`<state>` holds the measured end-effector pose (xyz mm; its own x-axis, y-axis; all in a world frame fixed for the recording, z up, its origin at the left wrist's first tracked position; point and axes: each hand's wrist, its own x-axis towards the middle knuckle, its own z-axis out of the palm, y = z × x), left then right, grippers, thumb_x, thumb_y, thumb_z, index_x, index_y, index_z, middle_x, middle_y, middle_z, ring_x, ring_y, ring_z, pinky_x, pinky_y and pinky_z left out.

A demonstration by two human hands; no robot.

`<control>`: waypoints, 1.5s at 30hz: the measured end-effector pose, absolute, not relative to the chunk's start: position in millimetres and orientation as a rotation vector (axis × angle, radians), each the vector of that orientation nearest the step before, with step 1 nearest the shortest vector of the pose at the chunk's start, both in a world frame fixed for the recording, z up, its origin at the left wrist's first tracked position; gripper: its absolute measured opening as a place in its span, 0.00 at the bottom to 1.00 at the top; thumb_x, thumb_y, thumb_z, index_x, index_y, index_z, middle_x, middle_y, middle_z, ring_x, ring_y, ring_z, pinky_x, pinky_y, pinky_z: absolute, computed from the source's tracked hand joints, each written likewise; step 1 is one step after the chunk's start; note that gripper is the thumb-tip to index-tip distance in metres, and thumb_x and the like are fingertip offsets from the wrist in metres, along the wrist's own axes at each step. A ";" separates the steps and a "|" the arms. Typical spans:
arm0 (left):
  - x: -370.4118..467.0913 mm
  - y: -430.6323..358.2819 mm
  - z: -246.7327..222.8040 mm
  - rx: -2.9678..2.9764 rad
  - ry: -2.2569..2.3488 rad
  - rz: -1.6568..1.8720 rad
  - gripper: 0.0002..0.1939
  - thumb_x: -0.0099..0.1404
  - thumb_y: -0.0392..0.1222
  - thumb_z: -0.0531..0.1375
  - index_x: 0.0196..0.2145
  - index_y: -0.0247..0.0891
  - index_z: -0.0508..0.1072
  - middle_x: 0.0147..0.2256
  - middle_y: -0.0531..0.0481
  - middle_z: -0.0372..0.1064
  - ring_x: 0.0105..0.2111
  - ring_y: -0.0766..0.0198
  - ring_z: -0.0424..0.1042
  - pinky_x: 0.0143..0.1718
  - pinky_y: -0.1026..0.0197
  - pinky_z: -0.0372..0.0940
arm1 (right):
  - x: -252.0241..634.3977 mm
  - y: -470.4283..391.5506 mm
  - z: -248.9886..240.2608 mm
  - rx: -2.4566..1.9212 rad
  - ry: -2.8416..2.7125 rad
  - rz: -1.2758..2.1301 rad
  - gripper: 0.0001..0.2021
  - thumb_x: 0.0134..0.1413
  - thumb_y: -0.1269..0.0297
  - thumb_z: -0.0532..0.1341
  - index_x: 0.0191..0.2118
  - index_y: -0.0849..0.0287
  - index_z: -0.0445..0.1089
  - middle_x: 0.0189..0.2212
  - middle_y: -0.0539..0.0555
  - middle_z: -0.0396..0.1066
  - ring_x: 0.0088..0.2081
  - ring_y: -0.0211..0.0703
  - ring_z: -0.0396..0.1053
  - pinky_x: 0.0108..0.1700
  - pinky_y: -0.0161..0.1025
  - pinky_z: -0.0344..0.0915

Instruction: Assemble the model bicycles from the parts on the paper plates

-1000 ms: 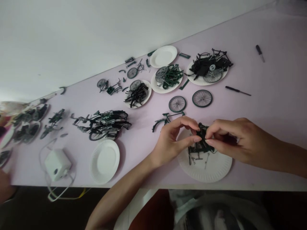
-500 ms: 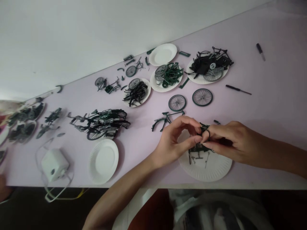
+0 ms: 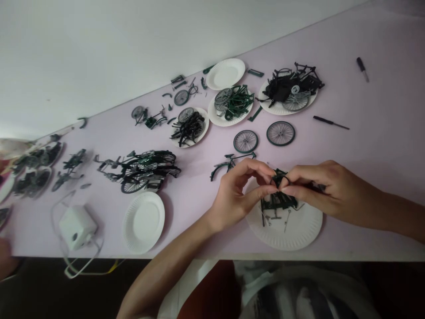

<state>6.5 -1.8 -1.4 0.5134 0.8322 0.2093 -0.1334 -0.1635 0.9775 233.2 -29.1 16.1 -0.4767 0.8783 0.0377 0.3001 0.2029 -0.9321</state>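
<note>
My left hand (image 3: 241, 192) and my right hand (image 3: 322, 188) meet above a white paper plate (image 3: 292, 239). Thumb and fingertips of each are pinched together on a small dark curved part (image 3: 287, 179), mostly hidden by the fingers; its exact kind cannot be made out. Beneath the hands, green and black model-bicycle parts (image 3: 275, 204) and thin metal pins (image 3: 287, 220) lie on the plate. Just beyond my left hand rests a green toy bicycle frame (image 3: 229, 160), partly covered by the fingers. Two spoked wheels, a left one (image 3: 245, 141) and a right one (image 3: 280, 133), lie flat behind it.
Screwdrivers, one nearer (image 3: 330, 122) and one farther (image 3: 363, 69), lie to the right. Plates of black (image 3: 265, 106) and green (image 3: 229, 122) bicycle parts stand behind. Leftward are assembled model bicycles (image 3: 139, 170), a bare plate (image 3: 144, 221) and a white box with cables (image 3: 77, 228).
My fingertips have shifted slightly around the small dark part, and my right hand's fingers now pinch it closer to my left. The surrounding things stay where they were.
</note>
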 end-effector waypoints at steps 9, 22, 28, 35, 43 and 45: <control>3.7 3.6 -1.0 1.421 0.698 0.977 0.09 0.65 0.35 0.71 0.42 0.38 0.76 0.35 0.52 0.74 0.36 0.69 0.75 0.43 0.66 0.72 | 237.8 -27.4 26.8 -1.198 -1.829 1.407 0.19 0.72 0.52 0.56 0.34 0.58 0.76 0.18 0.45 0.60 0.20 0.34 0.56 0.21 0.34 0.52; -4.5 9.1 5.8 1.451 0.574 0.872 0.08 0.68 0.31 0.68 0.44 0.37 0.77 0.37 0.50 0.73 0.37 0.69 0.74 0.42 0.66 0.70 | 238.5 -25.4 29.6 -1.268 -1.768 1.273 0.14 0.66 0.51 0.63 0.39 0.54 0.81 0.24 0.49 0.72 0.24 0.37 0.64 0.25 0.35 0.57; -5.2 5.4 8.7 1.450 0.390 0.728 0.04 0.69 0.28 0.65 0.39 0.35 0.78 0.36 0.46 0.73 0.39 0.65 0.73 0.44 0.62 0.68 | 238.8 -26.5 33.1 -1.275 -1.806 1.290 0.13 0.67 0.54 0.62 0.37 0.55 0.80 0.21 0.47 0.69 0.22 0.34 0.57 0.23 0.35 0.54; -8.9 5.1 11.5 1.171 0.261 0.657 0.01 0.67 0.33 0.65 0.38 0.36 0.76 0.32 0.47 0.70 0.33 0.63 0.70 0.38 0.58 0.67 | 241.0 -34.5 32.3 -0.990 -1.479 1.777 0.16 0.68 0.50 0.62 0.37 0.57 0.77 0.18 0.43 0.53 0.19 0.32 0.48 0.20 0.35 0.44; -6.6 -10.8 28.3 1.091 0.348 0.560 0.09 0.67 0.41 0.66 0.33 0.35 0.73 0.23 0.55 0.58 0.22 0.71 0.53 0.24 0.63 0.48 | 240.3 -34.7 30.8 -0.943 -1.533 1.820 0.18 0.68 0.50 0.62 0.30 0.57 0.73 0.20 0.46 0.61 0.20 0.32 0.52 0.20 0.35 0.48; -7.1 -9.6 26.6 1.116 0.398 0.543 0.08 0.68 0.41 0.66 0.33 0.36 0.72 0.23 0.55 0.59 0.21 0.71 0.53 0.23 0.64 0.47 | 239.1 -33.4 28.1 -0.967 -1.802 1.556 0.15 0.71 0.57 0.59 0.33 0.57 0.74 0.19 0.44 0.61 0.19 0.32 0.53 0.21 0.34 0.50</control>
<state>-7.1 -9.6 26.6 0.8039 0.5939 -0.0318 -0.2093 0.3326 0.9195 239.1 -33.4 28.1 -0.5803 0.8134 -0.0401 0.1585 0.0645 -0.9853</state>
